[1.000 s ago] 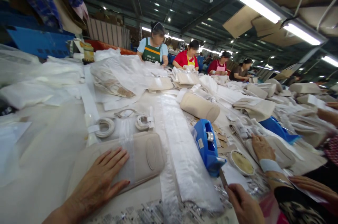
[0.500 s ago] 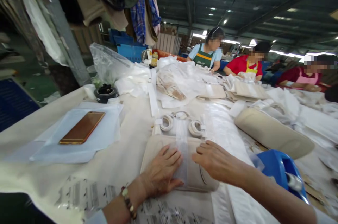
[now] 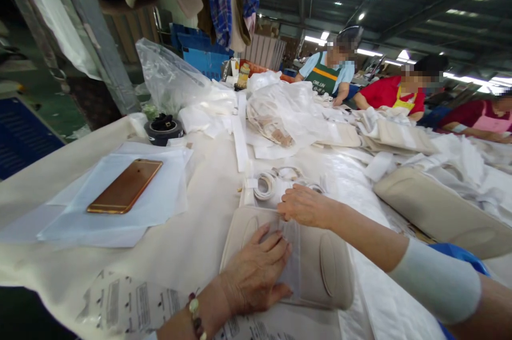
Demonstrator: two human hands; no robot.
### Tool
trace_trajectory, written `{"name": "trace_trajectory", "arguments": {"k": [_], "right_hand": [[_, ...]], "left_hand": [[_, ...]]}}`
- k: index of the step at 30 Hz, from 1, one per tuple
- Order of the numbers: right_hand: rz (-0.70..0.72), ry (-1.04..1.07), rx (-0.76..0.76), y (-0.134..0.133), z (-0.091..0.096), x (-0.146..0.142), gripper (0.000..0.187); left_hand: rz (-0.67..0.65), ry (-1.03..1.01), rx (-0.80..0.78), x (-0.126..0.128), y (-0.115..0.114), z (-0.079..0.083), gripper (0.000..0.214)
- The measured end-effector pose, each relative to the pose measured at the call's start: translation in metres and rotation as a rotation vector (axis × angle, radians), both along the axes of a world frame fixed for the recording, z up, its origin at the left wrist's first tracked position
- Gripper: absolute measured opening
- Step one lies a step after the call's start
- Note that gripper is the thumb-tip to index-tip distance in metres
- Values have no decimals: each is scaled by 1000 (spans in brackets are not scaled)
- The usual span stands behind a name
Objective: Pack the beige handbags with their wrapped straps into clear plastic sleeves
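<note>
A beige bag (image 3: 314, 254) lies flat on the covered table, a translucent plastic strip (image 3: 294, 262) running across its middle. My left hand (image 3: 256, 270) rests on the bag's left half, fingers spread and pressing on the strip's edge. At the bag's top edge my right hand (image 3: 302, 205) is closed in a pinch at the upper end of the strip; its fingertips are partly hidden. Just beyond the bag are a coiled beige strap (image 3: 264, 185) with a white wrap and a second coil, partly covered by my right hand.
At left a phone (image 3: 125, 186) lies on white sheets (image 3: 168, 190). Behind are a black tape roll (image 3: 163, 131) and clear plastic bags (image 3: 172, 73). More beige bag pieces (image 3: 436, 206) and a blue object (image 3: 460, 254) are at right. Several co-workers sit across the table.
My right hand has moved from the bag's right half up and left to its top edge. My left hand stays on the bag. The camera view has shifted slightly.
</note>
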State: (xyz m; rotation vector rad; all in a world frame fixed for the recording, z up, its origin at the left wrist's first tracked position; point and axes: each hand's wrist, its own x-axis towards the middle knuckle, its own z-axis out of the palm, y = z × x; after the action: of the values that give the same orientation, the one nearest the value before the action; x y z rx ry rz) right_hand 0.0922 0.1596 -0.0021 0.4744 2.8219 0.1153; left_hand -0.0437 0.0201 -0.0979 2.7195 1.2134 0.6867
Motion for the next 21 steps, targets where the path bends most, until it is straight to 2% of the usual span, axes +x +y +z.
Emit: {"name": "trace_trajectory", "arguments": {"k": [1,2,4,6,9,11,13,15,19,21], "right_hand": [[-38,-9,-21,5,0,-3,4],[-80,-13,-42,10,0,-5,6],[-159,-5,-83,20,0,-6,24],[-211,19,-117,30,0,-4,32],[-260,92,-97,38,3,7,17],[-295,179,-22,30,3,16,8],[-318,274,56,8,-4,26,17],[-296,346,95,-26,-20,37,29],[-85,471,72,-98,-63,55,45],[-55,463,-27,-125,-72,61,52]], "left_hand": [[1,5,-5,0,0,0,62],[4,9,-9,0,0,1,61],[12,13,-17,0,0,2,60],[10,11,-24,0,0,3,60],[2,0,-24,0,0,3,60],[5,-17,-17,0,1,4,59],[8,-38,-13,1,1,3,58],[19,-51,-3,1,0,2,52],[37,-111,20,1,-1,-1,42],[26,-169,22,-1,-2,0,43]]}}
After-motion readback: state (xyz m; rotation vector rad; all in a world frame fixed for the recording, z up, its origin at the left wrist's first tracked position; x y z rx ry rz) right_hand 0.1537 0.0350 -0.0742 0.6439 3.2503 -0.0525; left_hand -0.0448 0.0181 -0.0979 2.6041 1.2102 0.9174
